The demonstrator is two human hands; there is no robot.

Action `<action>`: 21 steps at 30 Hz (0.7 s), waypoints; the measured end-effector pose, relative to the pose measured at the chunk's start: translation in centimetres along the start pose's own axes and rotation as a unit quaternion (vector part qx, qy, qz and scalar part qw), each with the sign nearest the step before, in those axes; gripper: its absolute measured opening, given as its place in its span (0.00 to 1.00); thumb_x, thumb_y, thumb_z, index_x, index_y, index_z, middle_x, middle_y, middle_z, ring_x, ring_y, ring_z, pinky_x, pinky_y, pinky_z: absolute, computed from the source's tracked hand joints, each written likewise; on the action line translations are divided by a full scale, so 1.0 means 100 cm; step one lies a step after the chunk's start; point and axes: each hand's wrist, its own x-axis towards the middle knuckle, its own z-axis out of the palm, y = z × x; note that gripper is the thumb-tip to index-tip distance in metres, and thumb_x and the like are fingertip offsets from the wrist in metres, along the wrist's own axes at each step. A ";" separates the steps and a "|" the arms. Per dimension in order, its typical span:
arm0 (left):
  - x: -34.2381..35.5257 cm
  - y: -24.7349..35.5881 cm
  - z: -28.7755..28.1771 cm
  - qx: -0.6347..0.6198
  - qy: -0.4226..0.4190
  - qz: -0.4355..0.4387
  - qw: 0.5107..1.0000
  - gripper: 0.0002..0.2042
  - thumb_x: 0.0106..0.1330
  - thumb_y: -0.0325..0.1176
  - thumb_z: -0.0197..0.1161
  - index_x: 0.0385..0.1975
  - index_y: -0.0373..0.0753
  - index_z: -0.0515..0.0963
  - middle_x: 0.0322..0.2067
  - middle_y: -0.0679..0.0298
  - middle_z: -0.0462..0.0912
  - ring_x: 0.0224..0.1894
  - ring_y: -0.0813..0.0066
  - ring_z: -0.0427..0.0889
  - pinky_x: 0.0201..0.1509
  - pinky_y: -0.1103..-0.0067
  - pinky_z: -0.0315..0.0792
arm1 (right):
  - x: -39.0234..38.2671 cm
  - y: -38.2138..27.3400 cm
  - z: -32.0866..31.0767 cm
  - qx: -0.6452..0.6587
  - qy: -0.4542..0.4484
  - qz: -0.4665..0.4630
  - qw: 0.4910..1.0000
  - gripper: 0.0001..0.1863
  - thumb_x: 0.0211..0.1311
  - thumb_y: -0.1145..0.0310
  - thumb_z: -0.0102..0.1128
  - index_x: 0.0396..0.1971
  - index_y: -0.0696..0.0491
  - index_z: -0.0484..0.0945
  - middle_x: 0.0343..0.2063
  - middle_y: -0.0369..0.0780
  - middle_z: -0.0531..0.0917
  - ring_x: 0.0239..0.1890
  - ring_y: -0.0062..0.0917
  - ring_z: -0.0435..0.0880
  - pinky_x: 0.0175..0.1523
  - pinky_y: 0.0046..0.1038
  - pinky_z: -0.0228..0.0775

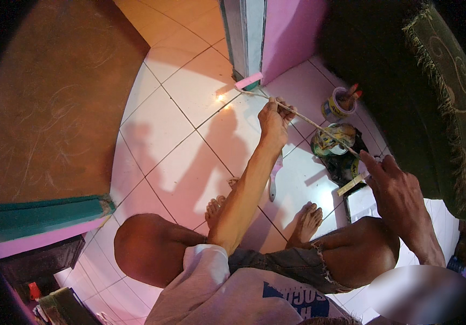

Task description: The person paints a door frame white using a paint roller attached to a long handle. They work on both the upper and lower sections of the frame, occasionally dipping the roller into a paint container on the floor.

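Note:
A small paint roller with a pink sleeve (pixel 248 81) rests near the foot of the grey door frame (pixel 248 40). Its long thin pole (pixel 319 128) slants across the view to both hands. My left hand (pixel 274 120) is closed round the pole close to the roller. Farther down, my right hand (pixel 396 189) grips the pole's other end. A pale wooden strip (pixel 352 184) shows beside the right fingers; I cannot tell whether they touch it. Below the left forearm, a paintbrush (pixel 274 180) lies on the tiles between my feet, partly hidden by the arm.
A small tub (pixel 332 108) with a red-tipped tool stands by the wall. Nearer is a paint-stained can (pixel 335 142) on black plastic (pixel 346 167). A brown door panel (pixel 65 103) fills the left. Dark fringed fabric (pixel 441 108) hangs at right. Pink wall (pixel 290 40) rises ahead.

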 end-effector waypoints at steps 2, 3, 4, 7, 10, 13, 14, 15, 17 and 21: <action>-0.010 0.008 -0.002 -0.001 0.004 0.016 1.000 0.13 0.78 0.39 0.47 0.40 0.36 0.73 0.32 0.59 0.77 0.32 0.66 0.79 0.39 0.71 0.79 | -0.002 0.002 0.000 0.023 -0.007 0.001 1.000 0.29 0.55 0.81 0.58 0.60 0.55 0.69 0.40 0.50 0.78 0.33 0.41 0.84 0.37 0.38 0.79; -0.016 0.010 -0.002 -0.001 0.000 0.023 1.000 0.13 0.78 0.39 0.47 0.40 0.36 0.73 0.32 0.59 0.77 0.32 0.66 0.80 0.38 0.71 0.79 | -0.006 0.004 0.004 0.038 -0.006 0.015 0.999 0.28 0.57 0.79 0.60 0.60 0.52 0.71 0.37 0.48 0.78 0.32 0.40 0.84 0.36 0.38 0.78; -0.019 0.008 0.000 -0.005 -0.012 0.024 1.000 0.13 0.78 0.40 0.47 0.40 0.36 0.73 0.31 0.59 0.77 0.32 0.65 0.80 0.38 0.71 0.79 | -0.010 0.005 0.003 0.047 -0.005 0.036 0.998 0.27 0.59 0.77 0.62 0.60 0.49 0.72 0.35 0.46 0.79 0.31 0.38 0.83 0.35 0.38 0.77; -0.024 -0.002 0.002 0.022 0.010 0.002 1.000 0.13 0.77 0.40 0.47 0.41 0.36 0.73 0.31 0.59 0.78 0.32 0.65 0.81 0.37 0.71 0.79 | -0.014 0.007 0.002 0.068 0.008 0.036 0.997 0.27 0.59 0.77 0.61 0.60 0.50 0.72 0.34 0.46 0.79 0.30 0.40 0.83 0.35 0.39 0.77; -0.017 -0.005 -0.004 0.031 0.013 -0.003 0.999 0.14 0.77 0.40 0.48 0.41 0.35 0.74 0.31 0.59 0.78 0.33 0.65 0.81 0.37 0.72 0.79 | -0.007 0.008 0.010 0.045 0.004 0.028 0.999 0.26 0.59 0.78 0.61 0.59 0.51 0.72 0.34 0.47 0.79 0.31 0.42 0.83 0.36 0.40 0.76; -0.002 0.004 -0.012 0.039 0.019 -0.001 0.999 0.14 0.77 0.40 0.48 0.41 0.35 0.74 0.32 0.59 0.78 0.33 0.64 0.81 0.38 0.72 0.80 | 0.007 0.010 0.011 0.029 0.010 -0.006 1.000 0.24 0.60 0.77 0.61 0.58 0.52 0.73 0.35 0.47 0.80 0.32 0.42 0.83 0.37 0.40 0.76; 0.001 0.006 -0.010 0.041 0.025 0.000 0.999 0.14 0.77 0.40 0.48 0.41 0.35 0.74 0.32 0.58 0.77 0.33 0.64 0.81 0.38 0.72 0.80 | 0.009 0.012 0.012 0.026 0.006 -0.013 1.000 0.26 0.57 0.79 0.60 0.58 0.54 0.72 0.36 0.48 0.79 0.33 0.42 0.83 0.37 0.39 0.77; 0.004 0.008 -0.009 0.044 0.031 0.001 0.999 0.14 0.77 0.40 0.47 0.41 0.34 0.74 0.32 0.58 0.77 0.33 0.64 0.81 0.38 0.72 0.80 | 0.011 0.015 0.013 0.023 0.002 -0.020 1.000 0.28 0.54 0.80 0.58 0.58 0.56 0.71 0.38 0.49 0.79 0.34 0.41 0.84 0.37 0.38 0.78; 0.004 0.005 -0.002 0.049 0.025 0.000 0.998 0.14 0.77 0.40 0.48 0.41 0.34 0.74 0.32 0.58 0.77 0.34 0.64 0.80 0.39 0.72 0.80 | 0.008 0.016 0.011 0.021 0.002 -0.006 1.000 0.27 0.55 0.80 0.58 0.58 0.56 0.71 0.38 0.50 0.79 0.34 0.41 0.84 0.37 0.37 0.78; -0.001 0.006 0.003 0.034 0.017 0.018 0.999 0.14 0.77 0.40 0.47 0.38 0.35 0.73 0.31 0.60 0.76 0.32 0.66 0.80 0.40 0.70 0.82 | 0.002 0.016 0.004 0.018 0.028 0.005 0.999 0.22 0.60 0.75 0.62 0.57 0.54 0.75 0.36 0.47 0.80 0.33 0.39 0.82 0.38 0.38 0.75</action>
